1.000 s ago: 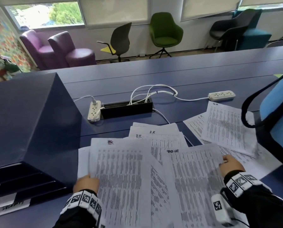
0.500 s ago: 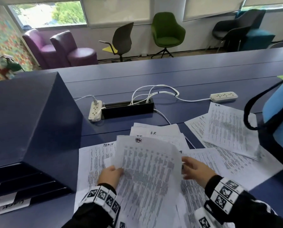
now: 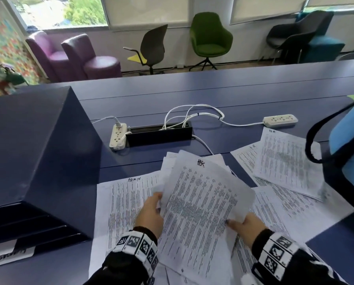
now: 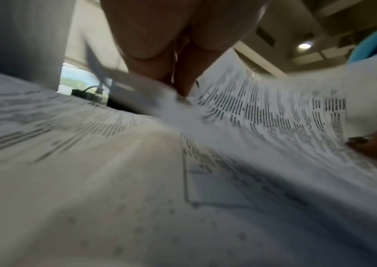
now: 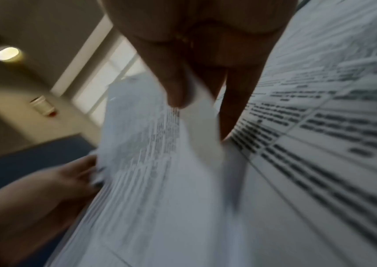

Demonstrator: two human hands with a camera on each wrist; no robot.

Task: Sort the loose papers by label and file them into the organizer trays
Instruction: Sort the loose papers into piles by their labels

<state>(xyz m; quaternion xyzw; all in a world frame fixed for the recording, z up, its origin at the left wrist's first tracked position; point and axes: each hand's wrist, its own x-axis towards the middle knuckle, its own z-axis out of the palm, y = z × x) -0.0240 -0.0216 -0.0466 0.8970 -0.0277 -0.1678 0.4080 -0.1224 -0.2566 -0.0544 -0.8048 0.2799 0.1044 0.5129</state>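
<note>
A printed sheet [image 3: 200, 212] with a scribbled-over label at its top is lifted and tilted above the paper pile. My left hand [image 3: 154, 208] pinches its left edge, and my right hand [image 3: 243, 223] pinches its right edge. The left wrist view shows that sheet [image 4: 274, 112] curving between fingers [image 4: 180, 79]; the right wrist view shows a thumb and fingers [image 5: 235, 108] nipping the sheet [image 5: 151, 162]. Under it lies a page marked ADMIN [image 3: 118, 202]. Two sheets marked H.R. [image 3: 283, 161] lie to the right. The dark blue organizer [image 3: 34, 153] with labelled trays [image 3: 11, 256] stands at the left.
A blue bag with a black strap [image 3: 348, 151] sits at the right edge over the papers. Two white power strips [image 3: 118, 136] [image 3: 280, 120], cables and a black desk socket box [image 3: 158, 133] lie beyond the pile. Chairs stand behind the blue table [image 3: 233, 87].
Both hands left the flat pile and raised one sheet. My right hand slid from the far right in to the sheet's right edge. The ADMIN page below is now uncovered.
</note>
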